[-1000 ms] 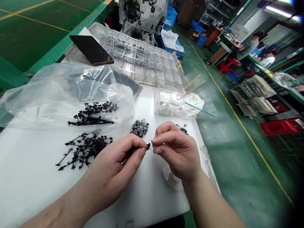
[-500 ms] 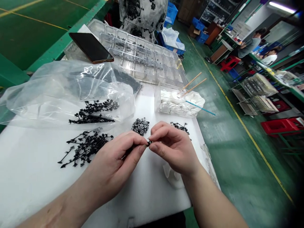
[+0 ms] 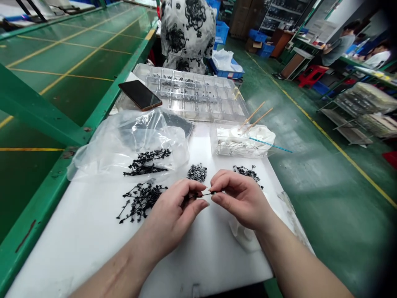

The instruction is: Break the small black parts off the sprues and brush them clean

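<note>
Between my two hands stretches a thin black branched plastic part (image 3: 205, 194), its slim stem visible in the small gap. My left hand (image 3: 176, 211) is closed round one end, most of which its fingers hide. The thumb and forefinger of my right hand (image 3: 243, 198) pinch the other end. Just beyond the fingertips lies a heap of small ring-shaped pieces (image 3: 197, 172). Left of my left hand is a pile of similar black branched parts (image 3: 139, 200). Another small cluster of black parts (image 3: 249, 171) sits behind my right hand.
A clear plastic bag (image 3: 130, 132) has more black parts at its front. Behind are a phone (image 3: 140, 94) and a clear compartment tray (image 3: 214, 107). A clear box (image 3: 231, 154) holds white cloth and thin sticks. A translucent dish (image 3: 245, 236) lies under my right wrist. A person (image 3: 189, 33) is beyond.
The view has tilted upward and swung left. My fingertips have drawn slightly apart, and more of the black stem shows between them.
</note>
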{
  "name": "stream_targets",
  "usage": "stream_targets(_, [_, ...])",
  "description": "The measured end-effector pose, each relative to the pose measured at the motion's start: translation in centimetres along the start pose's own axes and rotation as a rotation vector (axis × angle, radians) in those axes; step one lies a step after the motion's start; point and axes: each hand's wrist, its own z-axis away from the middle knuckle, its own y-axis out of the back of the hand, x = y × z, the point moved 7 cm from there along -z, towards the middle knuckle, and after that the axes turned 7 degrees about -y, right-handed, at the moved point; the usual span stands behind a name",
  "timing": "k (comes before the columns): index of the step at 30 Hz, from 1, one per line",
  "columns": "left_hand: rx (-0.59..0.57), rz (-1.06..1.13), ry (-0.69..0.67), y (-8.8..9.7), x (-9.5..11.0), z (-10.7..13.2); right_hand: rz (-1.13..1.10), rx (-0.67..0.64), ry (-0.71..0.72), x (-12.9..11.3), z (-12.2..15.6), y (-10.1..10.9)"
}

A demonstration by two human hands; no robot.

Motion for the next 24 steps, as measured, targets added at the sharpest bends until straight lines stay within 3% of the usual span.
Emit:
stream_targets(4, [-0.017,0.025,-0.014,0.1,0.5,0.0,-0.066,0.053,0.032,-0.1,0.0,0.3])
stream_targets(7, [0.019,0.115,0.055,0.4,0.2,0.1,-0.086,0.058,0.019,0.2,-0.1,0.3])
stream_targets(11, [0.067,0.397,0.227,0.3,-1.1,0.4,-0.004,-0.036,0.026,0.3,-0.1,-0.7])
stream_targets(15, [0.056,0.650,0.298,-0.4,-1.8,0.5,0.169,-0.109,0.104,-0.2,0.0,-2.1])
stream_targets(20, [0.039,0.593,0.308,-0.5,-1.6,0.3,0.242,-0.184,0.100,-0.1,-0.2,-2.7])
stream_targets(23, [0.031,0.518,0.338,-0.3,-1.5,0.5,0.193,-0.204,0.050,0.0,0.0,-1.6])
stream_targets(24, [0.024,0.504,0.359,-0.4,-1.6,0.7,0.166,-0.158,0.045,-0.1,0.0,-0.6])
